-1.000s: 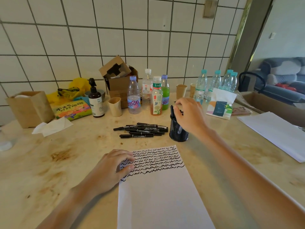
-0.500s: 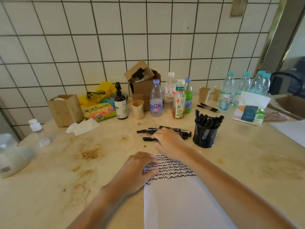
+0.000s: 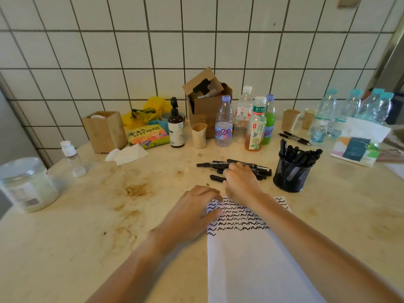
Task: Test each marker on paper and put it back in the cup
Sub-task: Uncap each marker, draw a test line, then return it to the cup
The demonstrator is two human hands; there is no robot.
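Right hand [image 3: 241,180] is reaching into the loose pile of black markers [image 3: 238,168] at 12 o'clock of the white scribbled paper [image 3: 251,248]; grasp hidden, cannot tell. Left hand [image 3: 192,212] is pressing the paper, fingers relaxed. Black mesh cup [image 3: 291,176] is standing at 3 o'clock of the pile. Risk: neighbouring markers rolling away.

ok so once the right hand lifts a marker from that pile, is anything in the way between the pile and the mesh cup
Nothing visible. The right hand rests on the marker pile; the mesh cup stands just right of it across bare table, though already crowded with markers.

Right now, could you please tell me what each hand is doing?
Left hand: open, fingers pressing the paper.
Right hand: on the loose markers; grip cannot be told.
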